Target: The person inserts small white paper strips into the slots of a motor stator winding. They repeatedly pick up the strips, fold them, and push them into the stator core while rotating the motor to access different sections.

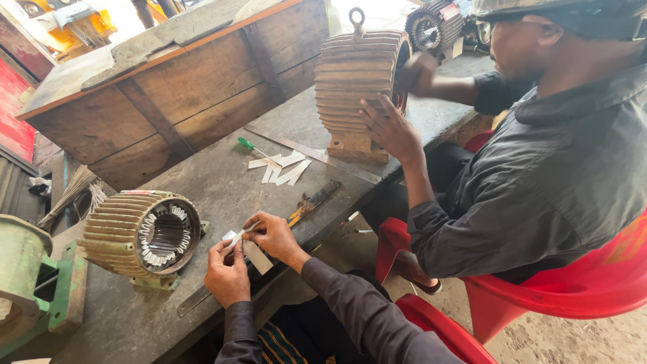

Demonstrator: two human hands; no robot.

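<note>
Holding: both hands pinch one small white paper strip at the near edge of the grey table.
Left hand: the left hand grips the strip's near end, fingers curled tight on it.
Right hand: the right hand closes thumb and fingers on the strip's upper end, just beside the left.
Motor shell: a ribbed, tan motor shell lies on its side just left of the hands, its slotted bore facing them.
On the table: loose white paper strips lie near the middle, a green-handled screwdriver touching the pile; a flat blade with a yellow handle rests close to the right hand.
Co-worker: a person in a dark shirt sits on a red chair, one hand flat against a second ribbed shell standing upright at the far end.
Left edge: a green casting sits beside the near shell.
</note>
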